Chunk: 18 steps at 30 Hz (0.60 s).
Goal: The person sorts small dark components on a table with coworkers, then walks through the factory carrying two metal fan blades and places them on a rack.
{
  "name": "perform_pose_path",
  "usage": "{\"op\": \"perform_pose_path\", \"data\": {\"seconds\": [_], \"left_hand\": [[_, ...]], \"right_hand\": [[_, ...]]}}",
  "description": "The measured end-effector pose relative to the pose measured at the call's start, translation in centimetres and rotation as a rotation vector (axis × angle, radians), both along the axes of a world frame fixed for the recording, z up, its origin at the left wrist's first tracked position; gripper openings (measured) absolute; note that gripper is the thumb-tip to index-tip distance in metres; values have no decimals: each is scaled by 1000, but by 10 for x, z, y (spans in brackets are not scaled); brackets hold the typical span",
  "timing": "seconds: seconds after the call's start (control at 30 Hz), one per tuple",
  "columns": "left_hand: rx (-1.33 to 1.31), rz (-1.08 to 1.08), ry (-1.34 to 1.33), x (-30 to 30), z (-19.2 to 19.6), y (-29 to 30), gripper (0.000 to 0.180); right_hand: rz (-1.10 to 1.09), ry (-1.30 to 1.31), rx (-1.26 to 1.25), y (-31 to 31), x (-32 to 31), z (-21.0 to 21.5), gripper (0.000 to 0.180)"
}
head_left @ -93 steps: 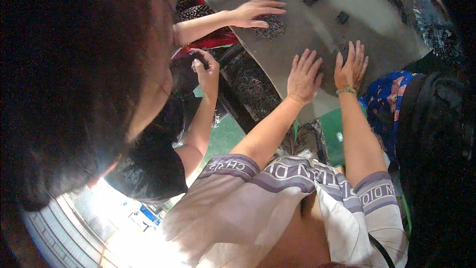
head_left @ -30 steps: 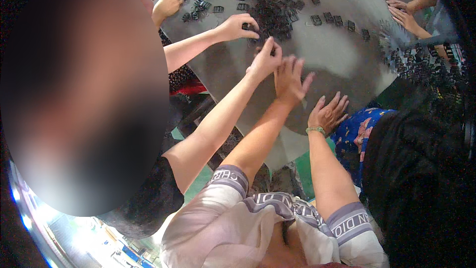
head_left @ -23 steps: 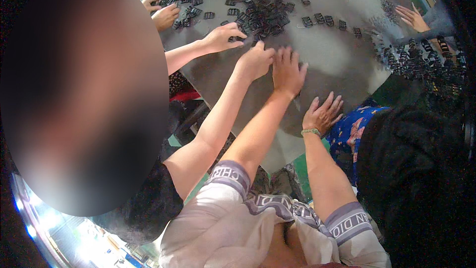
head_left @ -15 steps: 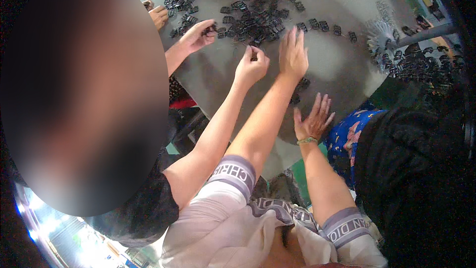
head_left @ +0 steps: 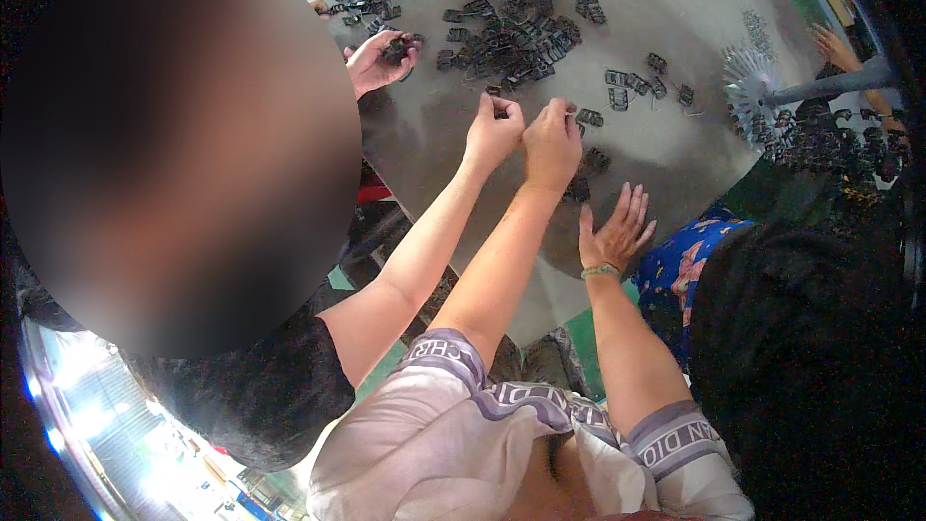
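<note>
My left hand (head_left: 553, 145) reaches over the grey table with its fingers curled down and closed. A small black slotted piece, like a buckle (head_left: 590, 118), lies right at its fingertips; what is inside the fingers is hidden. My right hand (head_left: 615, 233), with a band at the wrist, rests open on the table, fingers spread and nothing in it. Between my hands lies a small group of black slotted pieces (head_left: 596, 161). Farther off is a large heap of black slotted pieces (head_left: 521, 39), with several loose ones (head_left: 632, 84) to its right.
Close on my left, a co-worker's pinched hand (head_left: 494, 130) almost touches mine; their other hand (head_left: 381, 63) holds black pieces. At right stands a grey rack (head_left: 757, 92) of thin wires with black pieces hanging. Another person's hand (head_left: 837, 46) is beyond it. Blue floral cloth (head_left: 685, 260) borders my right.
My left hand has drawn back a little toward me and its outstretched fingers have curled shut. Loose black pieces right of the heap lie differently. My right hand has hardly moved.
</note>
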<state>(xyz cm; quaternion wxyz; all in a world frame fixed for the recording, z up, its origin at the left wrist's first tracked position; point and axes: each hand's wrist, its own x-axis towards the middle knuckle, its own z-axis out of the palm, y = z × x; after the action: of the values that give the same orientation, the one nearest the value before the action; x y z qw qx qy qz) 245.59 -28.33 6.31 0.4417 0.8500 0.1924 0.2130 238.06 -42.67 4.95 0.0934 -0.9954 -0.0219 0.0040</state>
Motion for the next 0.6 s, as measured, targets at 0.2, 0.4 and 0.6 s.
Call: {"op": "perform_pose_path", "data": {"seconds": [0.2, 0.4, 0.6], "left_hand": [[-233, 59, 80, -23, 11, 16, 16], [111, -111, 562, -71, 2, 21, 13], [-185, -144, 519, -61, -7, 2, 10]], "right_hand": [[6, -4, -11, -3, 0, -4, 70], [12, -1, 17, -8, 3, -8, 69], [35, -38, 27, -9, 4, -11, 69]]}}
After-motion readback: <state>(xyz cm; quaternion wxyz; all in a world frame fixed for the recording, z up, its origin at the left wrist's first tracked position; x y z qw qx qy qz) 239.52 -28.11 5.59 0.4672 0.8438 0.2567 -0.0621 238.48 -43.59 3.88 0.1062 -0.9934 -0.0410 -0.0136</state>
